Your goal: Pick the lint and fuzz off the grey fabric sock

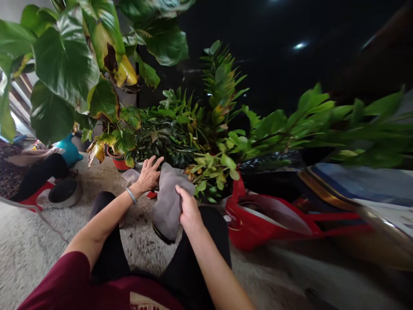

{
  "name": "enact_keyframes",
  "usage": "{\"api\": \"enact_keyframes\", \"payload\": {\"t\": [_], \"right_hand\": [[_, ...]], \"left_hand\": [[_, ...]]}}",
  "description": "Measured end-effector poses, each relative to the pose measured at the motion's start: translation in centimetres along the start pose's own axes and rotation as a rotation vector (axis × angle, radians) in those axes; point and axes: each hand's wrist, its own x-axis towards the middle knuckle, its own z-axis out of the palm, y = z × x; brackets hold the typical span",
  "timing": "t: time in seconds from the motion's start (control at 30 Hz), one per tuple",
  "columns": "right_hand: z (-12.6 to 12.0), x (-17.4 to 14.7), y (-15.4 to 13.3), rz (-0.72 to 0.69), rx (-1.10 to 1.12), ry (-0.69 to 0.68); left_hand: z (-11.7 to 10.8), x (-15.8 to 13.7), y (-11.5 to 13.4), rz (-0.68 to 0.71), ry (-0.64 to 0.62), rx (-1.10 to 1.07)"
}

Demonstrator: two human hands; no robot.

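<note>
A grey cloth (166,202) with a dark edge hangs in front of me, and my right hand (190,209) grips it with the thumb on top. My left hand (149,174) reaches forward beside the cloth, its fingers spread close to the dark green leaves of a low bushy plant (161,137). Whether those fingertips touch a leaf, I cannot tell. Just right of the cloth are the lighter leaves of another plant (213,172). A small red piece (152,195) lies on the floor below my left hand.
Large-leaved foliage (66,64) overhangs the left. Behind it stands a red pot (118,161). To my right is a red bag-like container (251,224). At the left are a round dark-lined bowl (64,192), a teal object (69,150) and a seated person (29,168).
</note>
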Motion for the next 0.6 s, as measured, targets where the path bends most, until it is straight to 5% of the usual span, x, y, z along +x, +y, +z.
{"api": "enact_keyframes", "payload": {"t": [0.13, 0.4, 0.47, 0.6], "right_hand": [[-2.0, -2.0, 0.2, 0.068, -0.034, -0.019], [3.4, 0.0, -5.7, -0.356, 0.234, -0.058], [3.0, 0.6, -4.4, -0.314, 0.171, -0.035], [-0.1, -0.1, 0.0, -0.012, -0.081, -0.049]], "left_hand": [[0.1, -0.1, -0.5, 0.050, -0.031, 0.070], [-0.2, 0.2, -0.6, -0.010, 0.013, 0.029], [-0.3, -0.4, -0.9, -0.039, 0.064, -0.015], [-0.1, -2.2, -2.1, -0.141, 0.177, -0.126]]}}
